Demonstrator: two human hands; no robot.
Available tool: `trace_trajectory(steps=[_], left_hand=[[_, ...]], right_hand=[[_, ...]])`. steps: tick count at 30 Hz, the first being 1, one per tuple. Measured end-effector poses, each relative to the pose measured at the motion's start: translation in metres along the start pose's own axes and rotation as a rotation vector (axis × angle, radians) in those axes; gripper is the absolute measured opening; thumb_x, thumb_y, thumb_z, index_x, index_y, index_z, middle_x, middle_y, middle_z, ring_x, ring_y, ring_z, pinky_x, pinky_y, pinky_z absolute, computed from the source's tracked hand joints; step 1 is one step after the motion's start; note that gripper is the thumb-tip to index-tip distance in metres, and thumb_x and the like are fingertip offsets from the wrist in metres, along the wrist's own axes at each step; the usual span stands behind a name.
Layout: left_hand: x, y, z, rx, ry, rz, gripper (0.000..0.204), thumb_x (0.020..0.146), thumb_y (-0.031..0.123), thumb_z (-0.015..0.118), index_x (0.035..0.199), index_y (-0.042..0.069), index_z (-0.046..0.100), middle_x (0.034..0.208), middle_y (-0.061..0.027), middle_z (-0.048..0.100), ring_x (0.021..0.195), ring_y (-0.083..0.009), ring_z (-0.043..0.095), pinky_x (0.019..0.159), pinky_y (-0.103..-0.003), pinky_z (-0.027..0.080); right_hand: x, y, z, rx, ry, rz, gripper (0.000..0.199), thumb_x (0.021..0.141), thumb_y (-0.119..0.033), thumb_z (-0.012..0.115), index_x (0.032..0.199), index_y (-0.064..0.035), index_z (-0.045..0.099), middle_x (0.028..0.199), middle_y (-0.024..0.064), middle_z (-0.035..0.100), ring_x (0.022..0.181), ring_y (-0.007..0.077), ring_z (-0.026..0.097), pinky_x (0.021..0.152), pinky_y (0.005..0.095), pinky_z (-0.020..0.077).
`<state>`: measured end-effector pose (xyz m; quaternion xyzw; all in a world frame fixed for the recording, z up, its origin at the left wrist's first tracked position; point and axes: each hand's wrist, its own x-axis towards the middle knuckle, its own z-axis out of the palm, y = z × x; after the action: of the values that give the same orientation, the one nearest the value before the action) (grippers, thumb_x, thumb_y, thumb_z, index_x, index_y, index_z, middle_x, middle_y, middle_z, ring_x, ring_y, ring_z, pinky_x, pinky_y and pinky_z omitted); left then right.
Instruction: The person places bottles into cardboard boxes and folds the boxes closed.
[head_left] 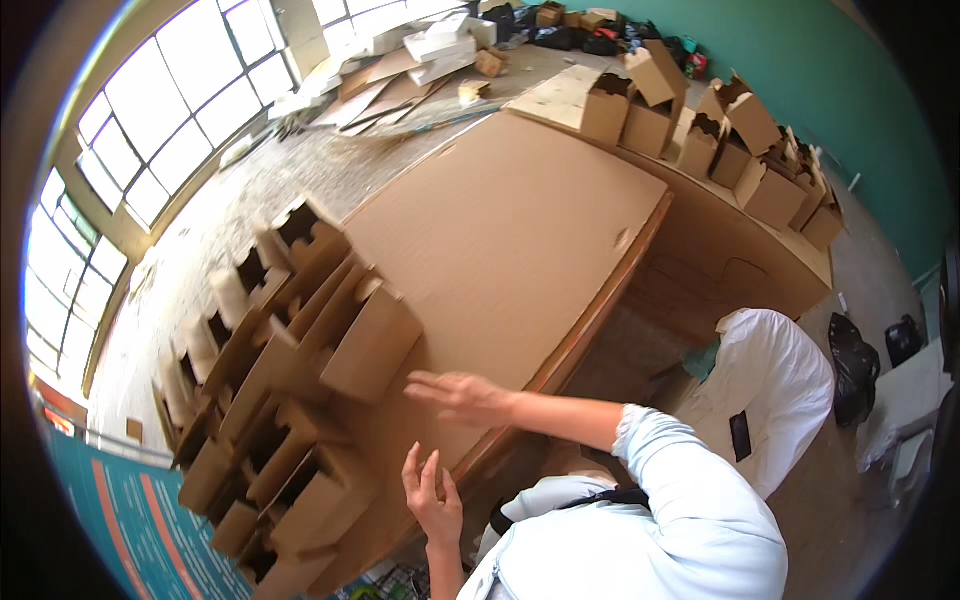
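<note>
My right hand (462,399) reaches across the cardboard-covered tabletop (500,235), fingers stretched out and holding nothing. Its fingertips point toward the nearest of several small brown cardboard boxes (372,343), with a narrow gap between them. Below it, my left hand (436,500) is raised near the table's front edge, fingers apart and nothing in them. The boxes stand close together in rows on the left part of the table, their tops open with flaps and notched edges showing. Most of their insides are dark.
More open cardboard boxes (770,190) stand, some stacked, on a second table (822,262) at the far right. Flattened cardboard and white foam (440,45) lie piled at the back. A white sack (775,385) and black bags (853,370) are at right. A teal banner (110,520) stands at lower left.
</note>
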<state>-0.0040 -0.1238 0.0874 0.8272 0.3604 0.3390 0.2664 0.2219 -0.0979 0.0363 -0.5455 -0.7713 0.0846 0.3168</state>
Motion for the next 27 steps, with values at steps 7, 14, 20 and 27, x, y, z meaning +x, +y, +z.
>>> trace_trajectory(steps=[7,14,20,27], left_hand=[[0.08,0.032,0.135,0.026,-0.22,-0.013,0.046,0.081,-0.004,0.063,0.126,-0.001,0.056,0.141,-0.0233,0.045,0.129,-0.0406,0.045,0.107,-0.045,0.04],[0.112,0.023,0.22,0.248,-0.384,0.051,0.058,0.088,0.008,0.059,0.143,0.003,0.041,0.151,-0.0235,0.033,0.141,-0.0428,0.03,0.115,-0.051,0.026],[0.11,0.011,0.244,0.353,-0.364,0.094,0.06,0.09,0.011,0.056,0.147,0.005,0.037,0.155,-0.022,0.029,0.142,-0.0432,0.027,0.117,-0.053,0.022],[0.12,0.018,0.241,0.366,-0.362,0.098,0.059,0.089,0.012,0.055,0.145,0.004,0.038,0.154,-0.0219,0.03,0.142,-0.0407,0.028,0.116,-0.052,0.023]], right_hand=[[-0.138,0.311,-0.257,-0.704,0.377,0.505,0.064,0.086,-0.02,0.055,0.147,-0.0138,0.038,0.151,0.0084,0.041,0.127,0.0254,0.05,0.097,0.0406,0.0449],[-0.147,0.416,-0.531,-1.165,0.522,1.168,0.06,0.085,-0.019,0.066,0.14,-0.0103,0.046,0.149,0.015,0.042,0.139,0.031,0.037,0.11,0.0481,0.0354],[-0.089,0.495,-0.613,-1.277,0.49,0.928,0.049,0.091,-0.016,0.055,0.139,-0.0121,0.048,0.151,0.0066,0.042,0.141,0.0252,0.035,0.112,0.0474,0.0326],[-0.054,0.544,-0.643,-1.272,0.492,1.305,0.048,0.095,-0.013,0.049,0.142,-0.0112,0.041,0.143,0.0183,0.045,0.127,0.033,0.05,0.105,0.042,0.0418]])
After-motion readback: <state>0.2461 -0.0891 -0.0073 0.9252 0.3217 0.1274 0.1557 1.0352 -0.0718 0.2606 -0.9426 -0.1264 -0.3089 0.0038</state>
